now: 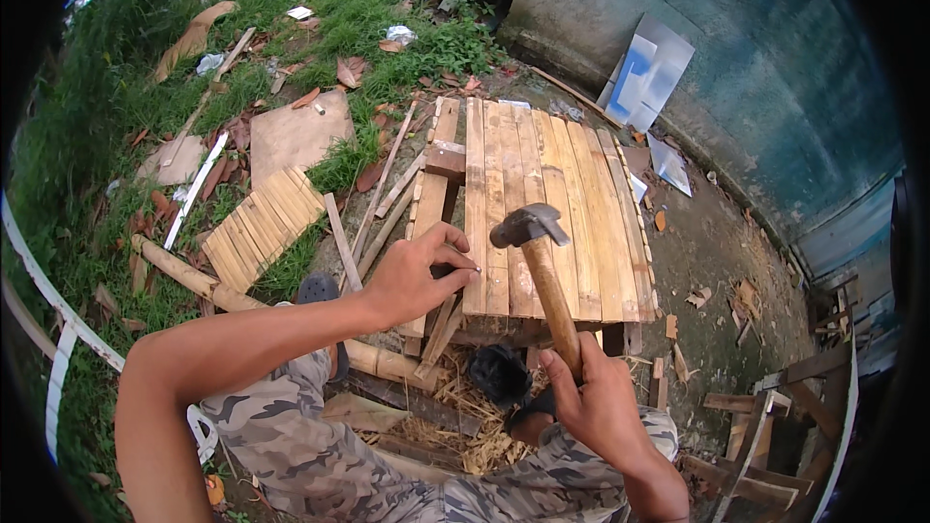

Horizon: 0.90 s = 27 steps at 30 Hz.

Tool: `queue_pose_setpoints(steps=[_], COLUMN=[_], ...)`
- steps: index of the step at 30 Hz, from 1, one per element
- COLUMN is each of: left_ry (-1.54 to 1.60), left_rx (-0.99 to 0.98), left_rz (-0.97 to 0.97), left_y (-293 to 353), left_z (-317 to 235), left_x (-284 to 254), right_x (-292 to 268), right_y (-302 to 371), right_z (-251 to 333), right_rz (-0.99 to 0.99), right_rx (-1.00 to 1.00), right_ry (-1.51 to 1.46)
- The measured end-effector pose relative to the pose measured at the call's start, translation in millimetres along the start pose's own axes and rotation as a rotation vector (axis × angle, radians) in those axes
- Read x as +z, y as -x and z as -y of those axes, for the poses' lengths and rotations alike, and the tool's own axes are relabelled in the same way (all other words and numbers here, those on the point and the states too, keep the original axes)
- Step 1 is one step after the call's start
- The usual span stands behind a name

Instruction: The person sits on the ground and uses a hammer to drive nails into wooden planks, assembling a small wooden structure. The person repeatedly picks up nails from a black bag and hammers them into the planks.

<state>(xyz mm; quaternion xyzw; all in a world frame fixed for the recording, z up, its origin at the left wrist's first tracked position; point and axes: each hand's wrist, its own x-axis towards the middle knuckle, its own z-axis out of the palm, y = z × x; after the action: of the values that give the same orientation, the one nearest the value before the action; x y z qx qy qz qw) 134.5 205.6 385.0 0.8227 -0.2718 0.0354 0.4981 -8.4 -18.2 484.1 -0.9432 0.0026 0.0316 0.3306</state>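
From where I stood, the blue-grey wall (pixel 756 77) was the biggest thing, filling the upper right of the frame, stained dark along its foot. Grass (pixel 334 44) spread across the upper left, strewn with dry leaves and scraps, and bare dirt (pixel 722 266) took the right side. In the centre lay the slat top (pixel 591 223), pale tan strips running side by side from near edge to far, some streaked brown. Camouflage trousers (pixel 300 441) crossed the bottom, with straw-like shavings (pixel 455 426) between the legs.

A brown board (pixel 302 131) lay flat at upper left, and below it a small slat panel (pixel 262 230) rested tilted near a bamboo pole (pixel 189 273). A black bag (pixel 499 375) sat just below the slat top's near edge.

The hammer (pixel 550 291) stood out at centre right, its head above the strips. The right hand (pixel 593 407) was wrapped round the lower handle. The left hand (pixel 417 271), at the slat top's left edge, had thumb and forefinger pinched on a tiny thing (pixel 477 270), too small to identify.
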Motion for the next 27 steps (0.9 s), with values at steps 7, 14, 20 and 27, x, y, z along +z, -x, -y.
queue_pose_setpoints(steps=[7, 14, 20, 27], left_ry=[0.038, 0.058, 0.069, 0.122], left_rx=[-0.070, -0.133, -0.140, -0.155], left_rz=[0.052, 0.062, 0.076, 0.188], left_y=[-1.7, -2.3, -3.2, -8.7], left_z=[-4.7, -6.6, -4.3, -7.4], left_x=[-3.7, -4.7, -5.5, -18.1], right_x=[7.6, 5.9, 6.6, -7.6], right_y=[1.5, 4.8, 3.5, 15.6], right_z=[-1.3, 1.8, 1.7, 9.1], right_rz=[0.042, 0.122, 0.135, -0.107], right_rx=[0.077, 0.059, -0.003, 0.110], right_ry=[0.083, 0.135, 0.148, -0.048])
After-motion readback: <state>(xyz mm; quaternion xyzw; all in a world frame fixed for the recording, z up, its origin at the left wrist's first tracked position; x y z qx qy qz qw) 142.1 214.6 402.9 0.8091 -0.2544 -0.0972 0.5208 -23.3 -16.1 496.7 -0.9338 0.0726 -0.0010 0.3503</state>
